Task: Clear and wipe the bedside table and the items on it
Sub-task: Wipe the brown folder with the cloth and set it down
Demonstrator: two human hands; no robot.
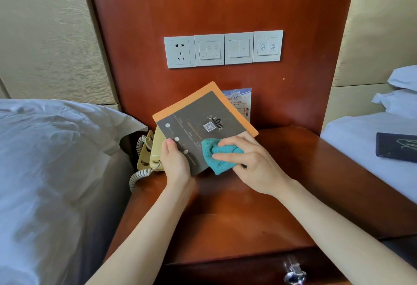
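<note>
We see the left hand [174, 160] gripping a card [203, 126] above the bedside table [282, 171], the right hand [250, 160] pressing a teal cloth [216, 158] onto it; phone [150, 149] behind the card, leaflet [242, 101] against the wood panel [203, 2], beds both sides, switches [223, 48] above

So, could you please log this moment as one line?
left hand: holds grey-and-orange card | right hand: presses teal cloth on card | stage: wiping
</note>
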